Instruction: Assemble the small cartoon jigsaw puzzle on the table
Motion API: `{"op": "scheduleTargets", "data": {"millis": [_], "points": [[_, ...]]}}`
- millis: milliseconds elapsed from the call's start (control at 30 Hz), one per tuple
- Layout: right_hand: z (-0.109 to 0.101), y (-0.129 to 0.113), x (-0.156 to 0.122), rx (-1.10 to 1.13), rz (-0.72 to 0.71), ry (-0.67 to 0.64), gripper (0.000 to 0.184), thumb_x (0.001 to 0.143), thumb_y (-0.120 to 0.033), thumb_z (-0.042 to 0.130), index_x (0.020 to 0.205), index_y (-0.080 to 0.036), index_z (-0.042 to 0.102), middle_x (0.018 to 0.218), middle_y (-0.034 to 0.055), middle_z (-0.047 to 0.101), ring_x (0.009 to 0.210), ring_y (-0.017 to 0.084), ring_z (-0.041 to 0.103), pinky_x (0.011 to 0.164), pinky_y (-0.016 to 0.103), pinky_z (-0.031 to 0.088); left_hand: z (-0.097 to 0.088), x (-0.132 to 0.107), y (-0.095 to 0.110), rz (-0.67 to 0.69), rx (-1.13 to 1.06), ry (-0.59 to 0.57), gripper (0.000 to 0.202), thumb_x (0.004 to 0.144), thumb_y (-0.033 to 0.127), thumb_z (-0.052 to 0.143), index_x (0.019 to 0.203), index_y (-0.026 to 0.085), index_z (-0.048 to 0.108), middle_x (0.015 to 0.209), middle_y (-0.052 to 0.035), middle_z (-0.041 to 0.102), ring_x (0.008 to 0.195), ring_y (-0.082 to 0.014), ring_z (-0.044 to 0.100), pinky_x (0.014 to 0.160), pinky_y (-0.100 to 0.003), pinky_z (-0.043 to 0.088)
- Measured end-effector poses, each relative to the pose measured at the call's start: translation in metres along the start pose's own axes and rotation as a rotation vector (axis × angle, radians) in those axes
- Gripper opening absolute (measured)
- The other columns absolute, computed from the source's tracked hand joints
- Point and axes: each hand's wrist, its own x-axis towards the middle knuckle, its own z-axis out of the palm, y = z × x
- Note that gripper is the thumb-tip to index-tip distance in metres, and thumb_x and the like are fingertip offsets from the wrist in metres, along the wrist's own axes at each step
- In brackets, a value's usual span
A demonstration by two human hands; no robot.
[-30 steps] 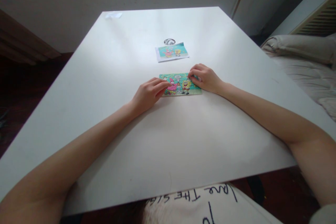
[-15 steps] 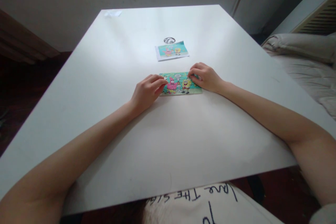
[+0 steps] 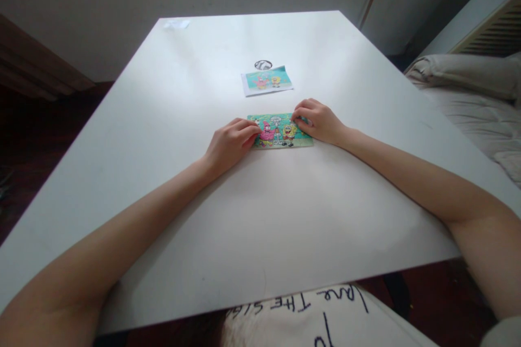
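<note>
Picture panel: the small, bright rectangular panel (image 3: 278,133) lies flat on the white bench (image 3: 280,211), between the two hands, its three cartoon figures upright to the wearer.
Left grip: the left hand (image 3: 230,143) rests over the panel's left end, fingers bent and gathered; whether they pinch the edge or only press on the face, I cannot tell.
Right grip: the right hand (image 3: 321,122) bends over the right end, fingertips drawn in on the upper part; whether anything is pinched there is too small to tell.
Weight: probably very light, as it looks thin and small.
Stiffness: likely firm card or board; fine lines across the face suggest joined pieces, so it may flex or part if lifted from one end.
Surface: probably smooth, and apt to slide on the glossy bench under a sideways push.
Best hold: both short ends at once, level, fingertips low on the edges; flat pressure suits the middle better than pinching.
Printed sheet: a paper (image 3: 266,81) with similar figures lies beyond the panel, apart from it; likely limp and easily creased, best taken by its white margin.
</note>
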Motion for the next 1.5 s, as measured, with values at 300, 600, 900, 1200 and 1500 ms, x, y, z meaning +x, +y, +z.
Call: {"op": "scheduleTargets", "data": {"millis": [300, 600, 900, 1200, 1500], "points": [[0.0000, 0.0009, 0.0000, 0.013, -0.007, 0.003, 0.016, 0.089, -0.019, 0.052, 0.089, -0.021, 0.067, 0.099, 0.0080, 0.066, 0.092, 0.022, 0.057, 0.084, 0.038, 0.049, 0.0031, -0.0007, -0.0003, -0.033, 0.004, -0.016, 0.022, 0.099, 0.025, 0.052, 0.102, 0.020, 0.072, 0.103, -0.0061, 0.075, 0.098, -0.0166, 0.070, 0.082, -0.026, 0.055], [0.0006, 0.0014, -0.0005, -0.006, -0.020, 0.013, 0.014, 0.089, -0.019, 0.053, 0.088, -0.022, 0.067, 0.098, 0.0078, 0.066, 0.090, 0.022, 0.058, 0.082, 0.037, 0.050, 0.0036, -0.0009, 0.0007, -0.061, 0.027, -0.040, 0.023, 0.098, 0.025, 0.050, 0.102, 0.020, 0.072, 0.105, -0.0066, 0.074, 0.097, -0.0176, 0.070, 0.082, -0.027, 0.055], [-0.0002, 0.0015, -0.0001, -0.009, -0.022, 0.006, 0.014, 0.089, -0.019, 0.053, 0.088, -0.022, 0.067, 0.098, 0.0080, 0.066, 0.090, 0.022, 0.057, 0.081, 0.037, 0.050, 0.0020, 0.0018, 0.0018, -0.021, 0.026, -0.058, 0.025, 0.099, 0.026, 0.048, 0.100, 0.019, 0.072, 0.102, -0.0054, 0.074, 0.096, -0.0177, 0.068, 0.081, -0.027, 0.055], [-0.0006, 0.0008, 0.0002, 0.006, -0.011, 0.001, 0.014, 0.089, -0.020, 0.053, 0.088, -0.022, 0.067, 0.099, 0.0082, 0.066, 0.091, 0.022, 0.057, 0.082, 0.038, 0.049, 0.0025, 0.0020, 0.0003, -0.004, -0.004, -0.061, 0.026, 0.099, 0.025, 0.046, 0.099, 0.019, 0.072, 0.103, -0.0054, 0.074, 0.096, -0.0181, 0.066, 0.082, -0.029, 0.055], [0.0000, 0.0020, -0.0001, -0.015, -0.033, 0.017, 0.015, 0.088, -0.018, 0.053, 0.088, -0.021, 0.067, 0.098, 0.0081, 0.066, 0.090, 0.022, 0.058, 0.082, 0.038, 0.050, 0.0026, 0.0018, 0.0002, -0.001, -0.011, -0.077, 0.026, 0.100, 0.024, 0.045, 0.102, 0.019, 0.071, 0.105, -0.0061, 0.073, 0.099, -0.0183, 0.066, 0.084, -0.030, 0.055]]}}
